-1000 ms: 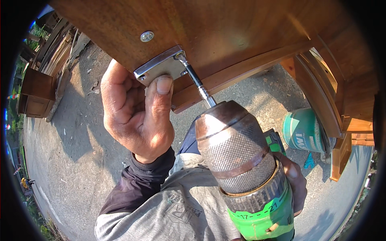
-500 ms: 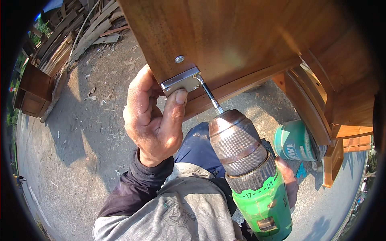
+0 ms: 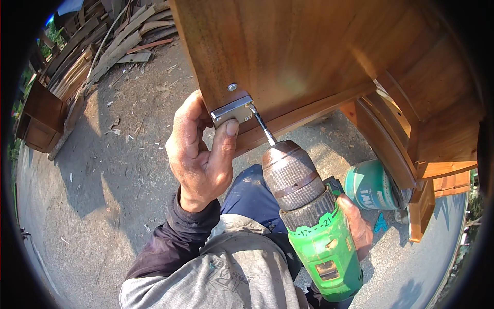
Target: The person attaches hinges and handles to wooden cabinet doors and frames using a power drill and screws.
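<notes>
My left hand [image 3: 200, 154] pinches a small metal hinge [image 3: 234, 112] against the brown wooden panel [image 3: 309, 46], near its lower left corner. The thumb presses on the hinge's face, while the other fingers go behind the panel's edge. My right hand [image 3: 355, 224] grips a green cordless drill [image 3: 327, 247], its handle mostly hidden beneath the body. From the metal chuck [image 3: 290, 175] a slim driver bit [image 3: 263, 126] reaches up to the hinge's right end. Whether a screw sits under the tip is too small to tell. Above the hinge, a round metal fitting [image 3: 232, 87] is set in the panel.
A teal bucket [image 3: 368, 185] stands on the concrete floor [image 3: 103, 221] beyond the drill, beside curved wooden furniture parts [image 3: 396, 139]. Scrap boards [image 3: 118, 51] are piled at the far left, near a small wooden cabinet [image 3: 43, 116]. A blue scrap [image 3: 381, 222] lies by the bucket.
The drill has shifted slightly left and its bit still meets the hinge. My left hand, the hinge and the panel's corner appear a little further right and lower in view.
</notes>
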Tool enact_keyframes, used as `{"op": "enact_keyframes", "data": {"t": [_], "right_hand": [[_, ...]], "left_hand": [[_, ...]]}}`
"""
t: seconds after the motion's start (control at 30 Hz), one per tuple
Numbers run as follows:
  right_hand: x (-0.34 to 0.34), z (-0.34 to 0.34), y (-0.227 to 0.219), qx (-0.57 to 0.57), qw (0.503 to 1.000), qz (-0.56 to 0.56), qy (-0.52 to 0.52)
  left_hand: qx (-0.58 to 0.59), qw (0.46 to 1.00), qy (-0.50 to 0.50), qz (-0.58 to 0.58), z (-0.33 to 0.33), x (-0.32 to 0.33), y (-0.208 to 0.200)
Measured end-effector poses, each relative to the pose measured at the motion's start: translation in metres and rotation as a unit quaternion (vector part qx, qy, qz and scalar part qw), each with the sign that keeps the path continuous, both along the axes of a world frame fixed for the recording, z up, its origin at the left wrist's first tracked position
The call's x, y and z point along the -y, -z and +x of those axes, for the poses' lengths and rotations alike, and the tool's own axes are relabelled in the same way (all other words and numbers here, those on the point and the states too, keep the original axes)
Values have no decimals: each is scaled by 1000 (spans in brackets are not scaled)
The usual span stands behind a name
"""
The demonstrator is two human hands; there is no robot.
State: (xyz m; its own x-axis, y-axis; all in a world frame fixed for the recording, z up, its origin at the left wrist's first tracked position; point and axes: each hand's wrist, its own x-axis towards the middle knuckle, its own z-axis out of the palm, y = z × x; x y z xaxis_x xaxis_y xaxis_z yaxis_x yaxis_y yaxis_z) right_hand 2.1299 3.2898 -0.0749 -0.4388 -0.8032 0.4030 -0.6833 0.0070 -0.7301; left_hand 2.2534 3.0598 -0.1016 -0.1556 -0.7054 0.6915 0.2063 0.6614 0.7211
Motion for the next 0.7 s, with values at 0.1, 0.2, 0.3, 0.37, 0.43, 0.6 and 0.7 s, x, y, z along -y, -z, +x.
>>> {"op": "enact_keyframes", "data": {"t": [0.1,0.2,0.3,0.37,0.43,0.6,0.7], "right_hand": [[-4,-1,-15,-128,988,-85,27],[-42,-12,21,-299,944,-51,130],[-55,-13,28,-300,928,-34,220],[-58,-10,33,-319,917,-35,236],[-70,-16,52,-310,924,-26,224],[-120,-20,121,191,925,-54,324],[-124,0,127,303,874,-56,376]], "left_hand": [[-8,999,14,-36,-9,4,-1],[18,1000,-10,-14,-5,6,-1],[31,998,-31,-47,0,7,1],[18,998,-25,-63,0,10,5],[28,999,-7,-46,6,11,3],[-39,991,121,28,5,10,2],[37,984,172,24,24,8,4]]}}
